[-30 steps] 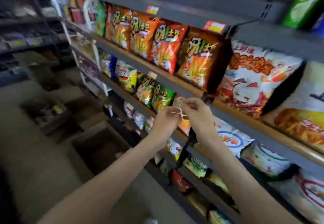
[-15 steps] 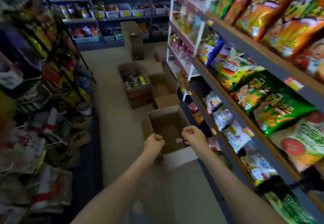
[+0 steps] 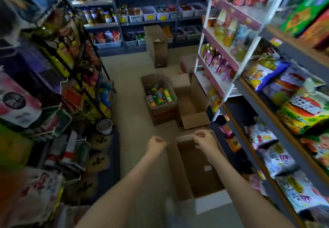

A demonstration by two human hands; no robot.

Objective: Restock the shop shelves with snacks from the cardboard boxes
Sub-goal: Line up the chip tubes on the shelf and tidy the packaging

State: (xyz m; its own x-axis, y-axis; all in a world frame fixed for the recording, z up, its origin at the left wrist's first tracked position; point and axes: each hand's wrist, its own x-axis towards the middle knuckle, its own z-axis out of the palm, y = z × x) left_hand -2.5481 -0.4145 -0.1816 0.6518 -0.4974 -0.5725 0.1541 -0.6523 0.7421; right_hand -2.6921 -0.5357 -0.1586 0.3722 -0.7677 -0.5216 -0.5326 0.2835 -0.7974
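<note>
Fists, our left hand (image 3: 155,144) and right hand (image 3: 204,140) hang curled over the near box (image 3: 199,177), which looks empty; whether they pinch anything we cannot tell. Snacks (image 3: 159,95) left to shelve sit in the next box (image 3: 163,112) farther up the aisle floor — likely our next stop.

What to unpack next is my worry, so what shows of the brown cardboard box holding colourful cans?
The brown cardboard box stands upright on the beige floor mid-aisle, top flaps open. It holds colourful cylindrical cans, green, yellow and dark, packed close; blur hides their labels. Reddish print marks its near wall. Its right side sits against an empty open cardboard box.
</note>
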